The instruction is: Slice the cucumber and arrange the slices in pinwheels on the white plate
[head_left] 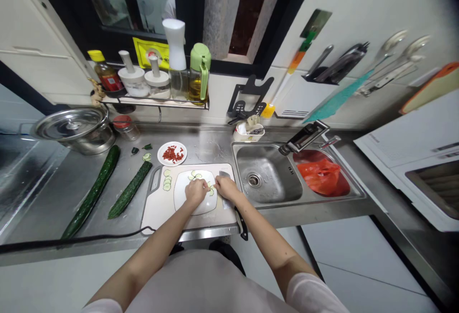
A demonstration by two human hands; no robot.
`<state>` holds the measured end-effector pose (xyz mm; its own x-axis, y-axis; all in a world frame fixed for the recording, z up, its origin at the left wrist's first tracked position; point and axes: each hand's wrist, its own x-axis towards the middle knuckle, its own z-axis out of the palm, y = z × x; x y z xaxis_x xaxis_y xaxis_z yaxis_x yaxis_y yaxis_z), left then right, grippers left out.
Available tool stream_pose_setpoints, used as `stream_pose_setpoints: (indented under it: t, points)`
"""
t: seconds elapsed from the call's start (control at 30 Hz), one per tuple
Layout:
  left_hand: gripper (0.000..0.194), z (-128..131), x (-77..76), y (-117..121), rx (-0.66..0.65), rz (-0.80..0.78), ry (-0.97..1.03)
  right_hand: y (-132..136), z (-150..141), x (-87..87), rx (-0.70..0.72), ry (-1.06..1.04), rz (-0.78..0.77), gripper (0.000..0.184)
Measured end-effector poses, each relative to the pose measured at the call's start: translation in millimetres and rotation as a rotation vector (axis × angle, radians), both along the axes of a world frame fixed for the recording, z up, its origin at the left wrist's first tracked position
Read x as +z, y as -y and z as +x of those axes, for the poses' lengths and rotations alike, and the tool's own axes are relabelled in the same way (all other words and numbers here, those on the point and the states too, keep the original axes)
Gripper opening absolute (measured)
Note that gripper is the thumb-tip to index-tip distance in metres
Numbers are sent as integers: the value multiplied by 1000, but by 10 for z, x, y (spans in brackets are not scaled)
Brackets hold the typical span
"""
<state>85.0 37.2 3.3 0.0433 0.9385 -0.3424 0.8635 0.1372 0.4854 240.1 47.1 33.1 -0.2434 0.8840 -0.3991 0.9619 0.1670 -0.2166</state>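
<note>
My left hand (196, 191) is closed in a pinch over a white square plate (187, 203), its fingertips at a thin cucumber slice (211, 191). Fingertips of my right hand (226, 188) are pinched together close by, at the plate's right side; what they hold is too small to make out. More cucumber slices lie near the plate's far edge. The plate rests on a cutting board (158, 212), with a short row of cucumber slices (167, 180) at its left. A knife (242, 224) lies partly beneath my right hand and forearm, its black handle over the counter edge.
Left of the board lie a cut cucumber (129, 191) and a long whole cucumber (93, 191). A small plate of chopped red pieces (172, 154) sits behind. A sink (272, 174) with a red bag (319, 175) is at right. A black cable (89, 239) crosses the front left.
</note>
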Motion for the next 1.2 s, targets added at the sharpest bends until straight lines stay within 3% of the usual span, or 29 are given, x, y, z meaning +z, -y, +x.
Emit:
stream_pose_setpoints:
  t: [0.47, 0.73, 0.93, 1.2]
  points:
    - [11, 3, 38, -5, -26, -1, -19, 19, 14, -47, -52, -35, 7, 21]
    - [12, 19, 89, -25, -58, -1, -48, 121, 43, -43, -152, -101, 57, 22]
    - [19, 34, 112, 10, -87, 3, -91, 225, -18, -54, -127, -155, 164, 20]
    - [20, -13, 122, 93, -61, 28, 11, 269, -86, -60, -75, -151, 162, 19]
